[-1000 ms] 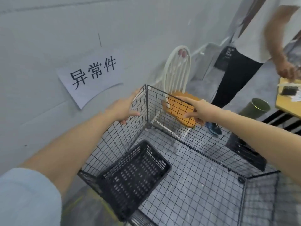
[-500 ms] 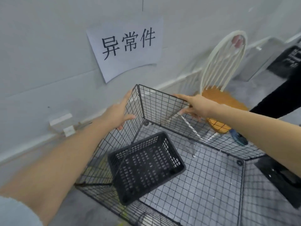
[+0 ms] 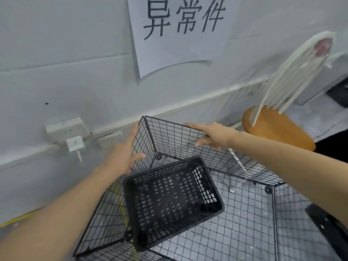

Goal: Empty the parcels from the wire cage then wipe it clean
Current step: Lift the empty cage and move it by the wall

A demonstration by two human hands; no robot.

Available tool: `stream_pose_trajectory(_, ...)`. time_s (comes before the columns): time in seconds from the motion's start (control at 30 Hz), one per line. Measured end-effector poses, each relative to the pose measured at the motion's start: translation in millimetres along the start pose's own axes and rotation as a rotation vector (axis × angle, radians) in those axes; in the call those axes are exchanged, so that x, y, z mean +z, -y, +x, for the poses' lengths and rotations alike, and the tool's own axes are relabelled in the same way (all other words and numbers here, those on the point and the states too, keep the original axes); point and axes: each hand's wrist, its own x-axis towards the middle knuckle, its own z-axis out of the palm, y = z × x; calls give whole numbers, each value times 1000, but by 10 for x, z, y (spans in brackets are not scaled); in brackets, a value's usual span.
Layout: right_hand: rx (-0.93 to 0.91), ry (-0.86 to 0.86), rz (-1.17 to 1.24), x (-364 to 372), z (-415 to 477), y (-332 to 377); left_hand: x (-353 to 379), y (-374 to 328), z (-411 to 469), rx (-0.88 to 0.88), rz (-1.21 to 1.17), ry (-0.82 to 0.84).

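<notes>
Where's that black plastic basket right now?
The black plastic basket sits tilted inside the wire cage, low in the middle of the head view, against the cage's left wall and just below the left hand.

**Cage against the wall, crate inside**

I see the wire cage (image 3: 235, 213) on the floor before the wall, a paper sign (image 3: 180, 32) above it. A crate (image 3: 171, 200) sits tilted inside, toward its left panel. Wall sockets (image 3: 66, 129) lie left; a chair (image 3: 278, 127) stands behind its right side.

The black basket (image 3: 173, 200) fills the wire cage's (image 3: 244, 223) left half; its right floor lies open from above.
</notes>
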Motion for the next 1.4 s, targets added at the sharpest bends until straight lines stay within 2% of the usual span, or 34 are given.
stream_pose_trajectory(0.23, -66, 43, -54, 318, 526, -74, 404, 457, 64, -119, -71, -27)
stream_pose_trajectory(0.6, -165, 131, -123, 699, 1177, -3, 832, 934, -11, -256, 17, -107)
stream_pose_trajectory(0.93, -349, 128, -189, 990, 1733, 122, 1103, 1332, -107, -393, -4, -226)
stream_pose_trajectory(1.2, -333, 157, -273, 1072, 2020, 160, 1167, 1254, -79, -476, 66, -260)
stream_pose_trajectory(1.4, -369, 130, -334, 1157, 2102, 174, 1247, 1316, -124, -472, 58, -257)
